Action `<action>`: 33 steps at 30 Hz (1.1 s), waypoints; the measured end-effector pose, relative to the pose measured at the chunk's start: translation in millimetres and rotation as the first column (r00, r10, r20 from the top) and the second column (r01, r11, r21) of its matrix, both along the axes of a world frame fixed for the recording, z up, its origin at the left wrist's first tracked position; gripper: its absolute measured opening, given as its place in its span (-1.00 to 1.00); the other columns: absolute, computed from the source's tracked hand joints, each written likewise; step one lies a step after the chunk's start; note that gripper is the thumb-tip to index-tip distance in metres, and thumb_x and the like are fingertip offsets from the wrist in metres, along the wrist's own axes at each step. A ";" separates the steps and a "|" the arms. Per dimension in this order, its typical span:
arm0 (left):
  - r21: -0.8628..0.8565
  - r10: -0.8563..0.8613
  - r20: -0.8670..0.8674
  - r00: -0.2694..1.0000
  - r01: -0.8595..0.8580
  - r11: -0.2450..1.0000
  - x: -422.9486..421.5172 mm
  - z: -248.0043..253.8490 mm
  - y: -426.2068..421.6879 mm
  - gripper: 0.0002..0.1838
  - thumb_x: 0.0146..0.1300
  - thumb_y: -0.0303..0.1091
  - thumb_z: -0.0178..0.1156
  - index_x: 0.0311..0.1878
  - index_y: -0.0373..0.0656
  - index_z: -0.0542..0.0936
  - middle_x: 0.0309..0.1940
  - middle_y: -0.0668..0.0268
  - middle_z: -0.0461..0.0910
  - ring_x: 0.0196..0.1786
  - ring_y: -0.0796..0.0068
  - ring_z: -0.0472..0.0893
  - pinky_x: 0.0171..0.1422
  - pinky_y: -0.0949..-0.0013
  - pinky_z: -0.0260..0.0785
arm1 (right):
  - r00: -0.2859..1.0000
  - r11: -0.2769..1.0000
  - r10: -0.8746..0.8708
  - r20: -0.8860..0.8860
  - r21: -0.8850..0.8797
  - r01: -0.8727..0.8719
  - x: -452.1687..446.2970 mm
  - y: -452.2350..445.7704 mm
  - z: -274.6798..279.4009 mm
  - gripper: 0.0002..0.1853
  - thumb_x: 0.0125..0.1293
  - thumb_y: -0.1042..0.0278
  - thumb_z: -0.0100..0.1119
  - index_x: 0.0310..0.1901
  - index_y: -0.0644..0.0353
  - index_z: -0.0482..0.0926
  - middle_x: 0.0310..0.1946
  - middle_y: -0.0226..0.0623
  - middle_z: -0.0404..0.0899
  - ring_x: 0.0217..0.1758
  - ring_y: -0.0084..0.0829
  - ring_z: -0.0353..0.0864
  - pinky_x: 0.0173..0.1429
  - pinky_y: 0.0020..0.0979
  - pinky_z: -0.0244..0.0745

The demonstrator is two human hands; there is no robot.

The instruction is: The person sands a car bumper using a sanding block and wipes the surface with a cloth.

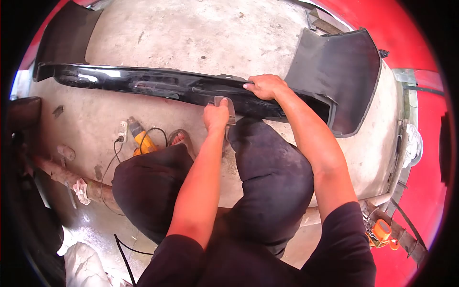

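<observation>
White wrapping point(86, 268) is lying near left; a yellow power tool point(145, 142) and cable point(116, 154) are cluttering the floor point(103, 112) beside the foot point(179, 137). The left hand's point(216, 115) grip is closed, holding a flat tool point(232, 110) at the near edge of the glossy black panel point(143, 82), which is spanning the middle; the right hand's point(268, 87) grip is curling over its far edge. A dark end piece point(344, 71) is flanking it right, an orange device point(381, 229) lying near right.

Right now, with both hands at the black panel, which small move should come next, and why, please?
Perhaps slide the flat tool slightly along the near edge of the black panel: the left hand holds it there, while the right hand is on the far edge, seemingly able to steady it.
</observation>
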State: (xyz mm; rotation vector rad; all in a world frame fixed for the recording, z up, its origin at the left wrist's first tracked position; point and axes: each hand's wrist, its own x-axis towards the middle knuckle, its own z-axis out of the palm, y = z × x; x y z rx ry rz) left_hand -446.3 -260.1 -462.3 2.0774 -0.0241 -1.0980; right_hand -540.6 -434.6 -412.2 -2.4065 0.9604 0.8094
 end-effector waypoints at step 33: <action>0.237 -0.115 0.107 0.988 0.087 0.968 8.3 3.3 -30.6 -0.51 0.19 -0.02 0.31 -0.12 -0.35 0.70 -0.03 -0.14 0.66 0.08 -0.09 0.65 0.15 0.07 0.52 | 0.998 0.995 0.054 0.014 -0.089 -0.053 -0.3 9.4 16.6 -0.56 0.50 -0.04 -0.10 0.13 0.08 0.58 0.03 -0.05 0.63 0.19 -0.01 0.54 0.25 -0.03 0.41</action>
